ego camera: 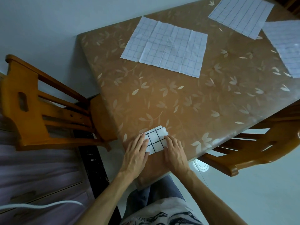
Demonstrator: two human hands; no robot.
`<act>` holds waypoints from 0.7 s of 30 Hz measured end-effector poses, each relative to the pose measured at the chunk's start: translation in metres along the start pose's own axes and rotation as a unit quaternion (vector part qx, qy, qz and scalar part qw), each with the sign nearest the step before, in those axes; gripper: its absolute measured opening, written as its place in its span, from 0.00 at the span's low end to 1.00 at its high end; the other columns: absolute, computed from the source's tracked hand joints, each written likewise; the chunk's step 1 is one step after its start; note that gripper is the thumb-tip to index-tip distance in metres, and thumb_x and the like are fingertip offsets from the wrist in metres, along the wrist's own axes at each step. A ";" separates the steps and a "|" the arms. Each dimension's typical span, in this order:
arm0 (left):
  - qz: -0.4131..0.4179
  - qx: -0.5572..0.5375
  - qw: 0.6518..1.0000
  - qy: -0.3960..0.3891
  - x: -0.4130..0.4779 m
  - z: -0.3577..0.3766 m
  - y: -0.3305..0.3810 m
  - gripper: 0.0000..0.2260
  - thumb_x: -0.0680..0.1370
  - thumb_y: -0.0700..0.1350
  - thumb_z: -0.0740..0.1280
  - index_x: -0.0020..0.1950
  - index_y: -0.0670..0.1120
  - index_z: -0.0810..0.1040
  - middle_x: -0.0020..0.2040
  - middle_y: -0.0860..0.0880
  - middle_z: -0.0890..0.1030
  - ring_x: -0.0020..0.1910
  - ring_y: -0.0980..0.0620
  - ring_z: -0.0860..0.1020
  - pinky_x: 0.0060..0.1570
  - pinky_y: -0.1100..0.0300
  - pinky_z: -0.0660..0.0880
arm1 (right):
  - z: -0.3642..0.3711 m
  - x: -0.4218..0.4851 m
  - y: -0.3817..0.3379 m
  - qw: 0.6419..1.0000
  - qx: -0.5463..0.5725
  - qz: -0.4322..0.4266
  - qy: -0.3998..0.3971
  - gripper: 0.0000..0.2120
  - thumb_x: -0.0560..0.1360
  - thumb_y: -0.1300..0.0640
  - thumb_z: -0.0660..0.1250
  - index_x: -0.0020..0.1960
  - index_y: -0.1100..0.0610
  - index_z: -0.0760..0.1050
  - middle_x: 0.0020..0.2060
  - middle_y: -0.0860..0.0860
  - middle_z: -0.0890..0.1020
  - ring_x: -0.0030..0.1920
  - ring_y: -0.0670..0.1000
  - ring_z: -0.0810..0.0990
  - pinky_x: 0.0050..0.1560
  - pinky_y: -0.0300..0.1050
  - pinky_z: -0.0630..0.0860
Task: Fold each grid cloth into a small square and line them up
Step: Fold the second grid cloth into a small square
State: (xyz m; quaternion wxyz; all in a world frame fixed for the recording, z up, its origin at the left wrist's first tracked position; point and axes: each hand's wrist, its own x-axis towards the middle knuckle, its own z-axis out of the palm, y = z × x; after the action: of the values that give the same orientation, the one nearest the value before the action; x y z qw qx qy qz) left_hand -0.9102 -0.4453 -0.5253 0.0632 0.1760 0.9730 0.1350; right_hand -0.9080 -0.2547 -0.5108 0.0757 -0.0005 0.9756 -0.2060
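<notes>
- The folded grid cloth (pixel 156 140) lies as a small, thick square on the tabletop (pixel 186 103), close to the near corner in front of the person.
- The left hand (pixel 136 151) lies palm down over the cloth's left edge, its forearm coming in from the lower left. Its grip is wide, with the fingers straight and close together, pressing flat on the layers.
- The right hand (pixel 175 151) lies palm down at the cloth's right edge, fingers straight and pointing away from the body. Its grip is wide too, pressing rather than clasping.
- Bold black grid lines show on the cloth between the two hands.
- Farther up the tabletop, well apart from the hands, the middle open cloth (pixel 165 47) lies spread flat. The far open cloth (pixel 241 15) and the right open cloth (pixel 285 46) lie beyond it.
- The left chair (pixel 40 108) and the right chair (pixel 251 151) stand at the tabletop's sides.
</notes>
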 end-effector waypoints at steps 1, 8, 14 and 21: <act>0.003 -0.005 1.000 0.003 0.000 -0.003 0.001 0.22 0.79 0.48 0.68 0.71 0.43 0.72 0.75 0.43 0.69 0.75 0.44 0.66 0.69 0.48 0.71 | -0.003 0.001 -0.002 1.000 0.005 0.009 -0.004 0.20 0.78 0.62 0.63 0.69 0.61 0.71 0.66 0.57 0.75 0.61 0.61 0.76 0.62 0.54 0.72; -0.010 -0.082 0.996 0.018 0.025 -0.044 0.009 0.14 0.82 0.48 0.59 0.64 0.46 0.76 0.68 0.49 0.75 0.65 0.49 0.74 0.62 0.54 0.74 | -0.048 0.017 0.000 0.998 0.003 0.021 -0.060 0.17 0.82 0.55 0.57 0.68 0.55 0.72 0.64 0.53 0.76 0.61 0.56 0.75 0.61 0.50 0.74; -0.066 -0.142 0.988 -0.011 0.072 -0.081 0.028 0.09 0.83 0.45 0.60 0.58 0.49 0.78 0.54 0.51 0.79 0.48 0.55 0.77 0.38 0.69 0.68 | -0.098 0.050 0.012 0.994 0.049 0.044 -0.082 0.13 0.80 0.55 0.59 0.59 0.57 0.78 0.53 0.53 0.83 0.52 0.54 0.82 0.48 0.46 0.78; -0.136 -0.194 0.971 -0.041 0.146 -0.091 0.076 0.10 0.80 0.38 0.62 0.53 0.44 0.82 0.53 0.46 0.82 0.49 0.50 0.79 0.43 0.66 0.69 | -0.150 0.098 0.064 0.985 0.118 0.088 -0.090 0.12 0.75 0.60 0.62 0.53 0.54 0.81 0.47 0.50 0.85 0.46 0.50 0.84 0.48 0.45 0.80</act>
State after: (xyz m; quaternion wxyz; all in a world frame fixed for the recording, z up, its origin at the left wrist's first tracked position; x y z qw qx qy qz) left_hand -1.0372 -0.3460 -0.4273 0.1536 0.0313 0.9396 0.3041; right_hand -1.0250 -0.1387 -0.4151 0.1808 0.0756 0.9300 -0.3110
